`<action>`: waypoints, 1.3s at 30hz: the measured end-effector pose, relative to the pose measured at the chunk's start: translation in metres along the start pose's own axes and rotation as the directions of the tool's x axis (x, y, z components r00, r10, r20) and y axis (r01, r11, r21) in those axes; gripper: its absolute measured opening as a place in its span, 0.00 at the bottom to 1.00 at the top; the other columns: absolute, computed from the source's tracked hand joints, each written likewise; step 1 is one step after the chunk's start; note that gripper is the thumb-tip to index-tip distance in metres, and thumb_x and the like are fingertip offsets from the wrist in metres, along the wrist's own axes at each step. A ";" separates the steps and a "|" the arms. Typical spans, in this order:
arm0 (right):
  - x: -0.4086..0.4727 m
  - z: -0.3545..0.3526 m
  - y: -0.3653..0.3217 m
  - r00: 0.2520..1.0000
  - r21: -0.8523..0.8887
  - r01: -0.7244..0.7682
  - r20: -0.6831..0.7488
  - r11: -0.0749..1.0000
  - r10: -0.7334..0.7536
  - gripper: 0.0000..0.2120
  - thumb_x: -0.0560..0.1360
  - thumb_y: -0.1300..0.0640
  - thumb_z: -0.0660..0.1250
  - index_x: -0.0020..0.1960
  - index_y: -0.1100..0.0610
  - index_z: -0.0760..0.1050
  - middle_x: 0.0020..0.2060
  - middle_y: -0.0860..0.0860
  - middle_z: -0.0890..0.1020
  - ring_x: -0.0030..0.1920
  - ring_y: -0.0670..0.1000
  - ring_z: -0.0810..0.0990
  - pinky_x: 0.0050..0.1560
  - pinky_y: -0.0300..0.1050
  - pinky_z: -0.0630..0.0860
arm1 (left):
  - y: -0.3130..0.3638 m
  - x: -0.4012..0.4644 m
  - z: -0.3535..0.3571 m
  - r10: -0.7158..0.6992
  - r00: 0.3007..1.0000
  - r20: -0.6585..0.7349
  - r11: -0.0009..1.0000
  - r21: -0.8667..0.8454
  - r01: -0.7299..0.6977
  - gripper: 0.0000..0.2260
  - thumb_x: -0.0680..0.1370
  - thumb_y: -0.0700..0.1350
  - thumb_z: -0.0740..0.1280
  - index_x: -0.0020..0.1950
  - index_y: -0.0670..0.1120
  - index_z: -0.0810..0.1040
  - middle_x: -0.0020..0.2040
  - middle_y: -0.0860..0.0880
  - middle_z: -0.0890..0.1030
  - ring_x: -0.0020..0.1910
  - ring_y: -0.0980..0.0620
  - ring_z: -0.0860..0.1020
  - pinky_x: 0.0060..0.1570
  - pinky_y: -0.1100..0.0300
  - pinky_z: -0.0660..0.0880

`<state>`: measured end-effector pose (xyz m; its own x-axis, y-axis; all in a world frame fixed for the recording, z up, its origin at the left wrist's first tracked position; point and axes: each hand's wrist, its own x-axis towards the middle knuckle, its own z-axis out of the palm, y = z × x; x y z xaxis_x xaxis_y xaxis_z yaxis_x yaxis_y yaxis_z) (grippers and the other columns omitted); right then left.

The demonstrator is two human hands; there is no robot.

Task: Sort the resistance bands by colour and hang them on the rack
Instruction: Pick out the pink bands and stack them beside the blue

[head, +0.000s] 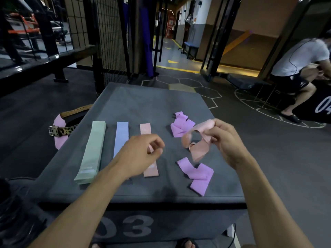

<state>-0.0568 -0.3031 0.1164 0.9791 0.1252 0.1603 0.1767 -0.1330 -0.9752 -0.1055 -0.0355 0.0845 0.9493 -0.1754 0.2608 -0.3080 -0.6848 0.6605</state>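
While the right hand (223, 138) pinches a twisted pink band (198, 142) above the grey table (154, 101), the left hand (141, 154) hovers over the flat pink strip (149, 149), fingers loosely curled, gripping nothing. Green (91, 153) and blue (120, 138) piles lie sorted to the left; purple bands (180, 127) lie crumpled to the right. Best next, probably: pull the twist straight with both hands, then lay it squarely on the pink strip.

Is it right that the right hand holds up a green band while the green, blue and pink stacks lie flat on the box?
Not quite: the head view shows the right hand holding up a pink band, not a green one. The green stack, blue stack and pink stack do lie flat on the box.
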 end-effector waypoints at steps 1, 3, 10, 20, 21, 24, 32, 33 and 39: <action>-0.001 0.004 -0.001 0.998 0.040 -0.017 0.068 0.999 0.014 0.09 0.67 0.61 0.67 0.45 0.65 0.77 0.40 0.59 0.76 0.40 0.57 0.70 0.39 0.48 0.64 | -0.002 0.003 -0.001 0.002 0.997 -0.079 0.997 -0.081 -0.008 0.06 0.78 0.44 0.69 0.49 0.56 0.81 0.44 0.60 0.82 0.41 0.59 0.79 0.47 0.60 0.77; -0.004 0.015 -0.004 0.980 0.110 -0.058 0.196 0.992 0.036 0.15 0.63 0.59 0.67 0.45 0.68 0.73 0.42 0.62 0.74 0.43 0.60 0.67 0.39 0.51 0.61 | -0.001 0.006 -0.006 -0.035 0.977 -0.211 0.968 -0.251 -0.020 0.08 0.79 0.42 0.69 0.51 0.56 0.81 0.49 0.60 0.83 0.48 0.59 0.80 0.51 0.62 0.76; -0.012 0.040 -0.017 0.871 0.198 -0.131 0.491 0.971 0.018 0.13 0.58 0.57 0.65 0.39 0.62 0.72 0.35 0.55 0.72 0.33 0.50 0.71 0.33 0.42 0.66 | 0.005 0.000 -0.008 -0.231 0.929 0.288 0.652 -0.663 0.368 0.19 0.84 0.57 0.56 0.61 0.48 0.81 0.57 0.50 0.85 0.57 0.49 0.82 0.70 0.45 0.70; -0.013 0.049 -0.027 0.878 0.553 -0.209 0.470 0.807 -0.094 0.07 0.60 0.63 0.59 0.34 0.60 0.75 0.31 0.55 0.76 0.34 0.52 0.78 0.42 0.48 0.81 | 0.002 -0.010 -0.023 -0.097 0.897 0.432 0.728 -0.583 0.360 0.21 0.82 0.57 0.60 0.59 0.42 0.82 0.58 0.43 0.83 0.61 0.44 0.79 0.66 0.46 0.74; -0.013 0.051 -0.028 0.882 0.556 -0.195 0.459 0.808 -0.103 0.10 0.62 0.62 0.57 0.34 0.59 0.77 0.31 0.54 0.77 0.34 0.52 0.79 0.44 0.49 0.81 | 0.003 -0.011 -0.024 -0.076 0.900 0.430 0.741 -0.580 0.340 0.18 0.84 0.54 0.60 0.58 0.42 0.82 0.58 0.43 0.83 0.61 0.45 0.79 0.67 0.47 0.74; -0.016 0.052 -0.032 0.919 0.567 -0.173 0.387 0.805 -0.074 0.17 0.65 0.63 0.51 0.30 0.57 0.78 0.29 0.53 0.78 0.32 0.51 0.79 0.39 0.45 0.80 | 0.004 -0.011 -0.027 -0.029 0.894 0.447 0.695 -0.634 0.340 0.10 0.85 0.45 0.61 0.51 0.42 0.78 0.49 0.42 0.80 0.51 0.44 0.79 0.62 0.47 0.77; -0.013 0.040 -0.025 0.968 0.597 -0.141 0.249 0.790 -0.015 0.08 0.65 0.62 0.51 0.31 0.59 0.67 0.28 0.54 0.73 0.32 0.51 0.78 0.38 0.48 0.76 | 0.006 -0.005 -0.026 -0.249 0.928 0.278 0.620 -0.691 0.373 0.06 0.79 0.39 0.71 0.55 0.41 0.78 0.39 0.45 0.77 0.31 0.53 0.74 0.33 0.62 0.75; -0.012 0.038 -0.022 0.971 0.601 -0.138 0.239 0.787 -0.012 0.05 0.65 0.62 0.51 0.33 0.60 0.65 0.28 0.54 0.74 0.33 0.51 0.79 0.37 0.47 0.77 | 0.005 -0.003 -0.026 -0.287 0.929 0.234 0.599 -0.713 0.365 0.08 0.78 0.37 0.71 0.56 0.41 0.78 0.40 0.44 0.78 0.32 0.53 0.74 0.33 0.62 0.75; -0.004 0.024 0.001 0.963 0.486 -0.175 0.264 0.856 0.047 0.07 0.61 0.61 0.58 0.35 0.62 0.73 0.30 0.57 0.70 0.33 0.56 0.69 0.42 0.51 0.69 | 0.002 0.001 -0.032 -0.345 0.932 0.114 0.583 -0.751 0.308 0.09 0.78 0.34 0.70 0.58 0.42 0.79 0.48 0.43 0.80 0.45 0.49 0.80 0.39 0.59 0.81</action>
<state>-0.0631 -0.2805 0.1113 0.9247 0.3744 0.0685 -0.0690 0.3417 -0.9373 -0.1072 -0.0146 0.1083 0.9978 -0.0077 -0.0655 0.0659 0.0778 0.9948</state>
